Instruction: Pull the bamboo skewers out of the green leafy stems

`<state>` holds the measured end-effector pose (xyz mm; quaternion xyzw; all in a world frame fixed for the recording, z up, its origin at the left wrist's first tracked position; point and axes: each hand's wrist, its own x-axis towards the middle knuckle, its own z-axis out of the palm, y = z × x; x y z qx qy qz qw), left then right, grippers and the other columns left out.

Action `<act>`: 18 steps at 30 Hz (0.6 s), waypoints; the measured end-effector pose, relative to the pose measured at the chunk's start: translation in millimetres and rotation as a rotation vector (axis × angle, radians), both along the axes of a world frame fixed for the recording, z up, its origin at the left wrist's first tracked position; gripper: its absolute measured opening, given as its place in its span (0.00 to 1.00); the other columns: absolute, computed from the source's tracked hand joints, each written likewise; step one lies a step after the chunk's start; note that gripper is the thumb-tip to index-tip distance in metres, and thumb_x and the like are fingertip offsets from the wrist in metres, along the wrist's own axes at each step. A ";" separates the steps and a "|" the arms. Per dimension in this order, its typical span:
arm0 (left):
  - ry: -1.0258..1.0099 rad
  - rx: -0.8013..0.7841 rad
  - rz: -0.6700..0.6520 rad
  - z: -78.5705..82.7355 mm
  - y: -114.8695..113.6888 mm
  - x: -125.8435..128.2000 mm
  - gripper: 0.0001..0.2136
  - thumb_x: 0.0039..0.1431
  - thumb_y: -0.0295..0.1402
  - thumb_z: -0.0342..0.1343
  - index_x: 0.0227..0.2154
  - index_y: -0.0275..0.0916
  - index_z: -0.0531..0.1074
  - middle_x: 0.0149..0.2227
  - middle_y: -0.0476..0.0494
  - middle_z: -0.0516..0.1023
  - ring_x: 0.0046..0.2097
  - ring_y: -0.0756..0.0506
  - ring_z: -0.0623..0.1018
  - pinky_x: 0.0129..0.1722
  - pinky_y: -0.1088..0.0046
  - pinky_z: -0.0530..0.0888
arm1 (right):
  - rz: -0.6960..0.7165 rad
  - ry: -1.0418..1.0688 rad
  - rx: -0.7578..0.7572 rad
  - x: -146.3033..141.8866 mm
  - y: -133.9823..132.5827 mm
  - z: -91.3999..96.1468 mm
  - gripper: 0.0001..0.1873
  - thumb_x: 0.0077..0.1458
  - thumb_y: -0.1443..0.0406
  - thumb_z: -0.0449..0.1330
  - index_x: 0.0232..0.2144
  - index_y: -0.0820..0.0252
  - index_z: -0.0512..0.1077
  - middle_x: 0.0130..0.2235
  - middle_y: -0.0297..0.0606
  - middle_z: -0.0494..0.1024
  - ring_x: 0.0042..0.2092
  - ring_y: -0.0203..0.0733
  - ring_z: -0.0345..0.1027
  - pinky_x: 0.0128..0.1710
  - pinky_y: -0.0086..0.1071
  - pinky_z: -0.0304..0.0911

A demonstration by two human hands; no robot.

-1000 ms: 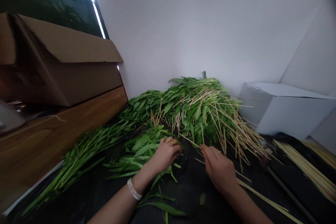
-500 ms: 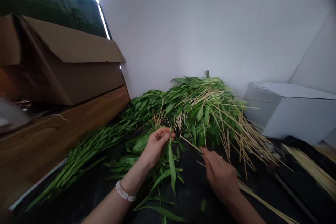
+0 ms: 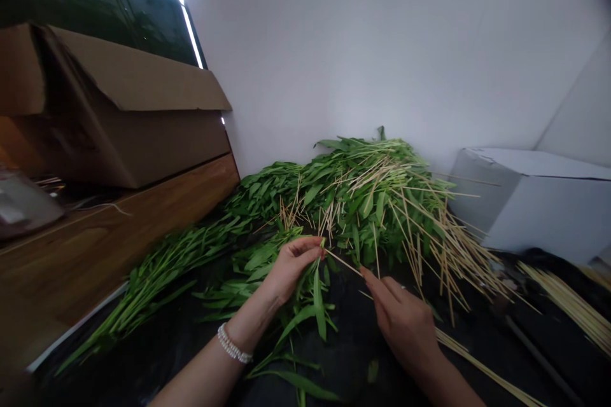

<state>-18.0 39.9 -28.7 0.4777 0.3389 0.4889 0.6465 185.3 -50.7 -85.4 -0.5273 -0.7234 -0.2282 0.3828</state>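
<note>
Your left hand (image 3: pixel 289 267) pinches a long green leafy stem (image 3: pixel 318 299) by its top, leaves dangling, so the thin bamboo skewer (image 3: pixel 344 263) grasped in your right hand (image 3: pixel 405 324) meets it

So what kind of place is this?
Likely a makeshift food-prep corner: a heap of skewered greens, spare skewers on black sheeting, and a cardboard box. The left hand pinches a leafy stem, the right hand a skewer.
</note>
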 end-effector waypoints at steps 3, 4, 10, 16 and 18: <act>0.026 0.009 -0.010 1.6 -2.7 1.3 0.13 0.42 0.33 0.69 0.33 0.36 0.79 0.28 0.46 0.81 0.31 0.50 0.77 0.37 0.75 0.72 | -0.028 -0.003 -0.011 -0.5 -0.2 0.6 0.19 0.62 0.68 0.48 0.53 0.57 0.70 0.27 0.33 0.72 0.27 0.30 0.65 0.30 0.25 0.56; 0.027 0.009 -0.014 2.1 -3.5 1.5 0.13 0.42 0.34 0.69 0.33 0.35 0.79 0.28 0.46 0.80 0.30 0.50 0.77 0.37 0.75 0.72 | -0.032 -0.005 -0.017 -0.7 -0.1 0.5 0.19 0.63 0.68 0.48 0.53 0.57 0.70 0.27 0.34 0.73 0.28 0.30 0.66 0.30 0.25 0.56; 0.014 0.004 -0.026 3.8 -5.4 2.2 0.12 0.43 0.36 0.69 0.30 0.34 0.79 0.26 0.46 0.80 0.29 0.51 0.76 0.35 0.76 0.71 | -0.030 -0.006 -0.014 -0.4 1.0 -1.1 0.19 0.63 0.69 0.48 0.53 0.57 0.70 0.28 0.33 0.73 0.28 0.31 0.66 0.31 0.25 0.56; 0.018 0.007 -0.020 3.4 -5.2 1.8 0.13 0.43 0.36 0.69 0.32 0.35 0.79 0.27 0.46 0.80 0.29 0.51 0.76 0.35 0.76 0.71 | -0.031 -0.004 -0.009 -0.2 0.0 -0.3 0.19 0.63 0.69 0.49 0.53 0.57 0.70 0.27 0.33 0.73 0.27 0.31 0.65 0.30 0.26 0.55; 0.012 -0.003 -0.020 2.9 -4.8 1.6 0.14 0.42 0.36 0.69 0.33 0.35 0.79 0.27 0.46 0.80 0.29 0.50 0.76 0.35 0.75 0.71 | -0.036 0.000 0.001 -0.3 -0.2 0.4 0.19 0.62 0.68 0.49 0.53 0.57 0.70 0.27 0.33 0.73 0.27 0.31 0.66 0.30 0.26 0.56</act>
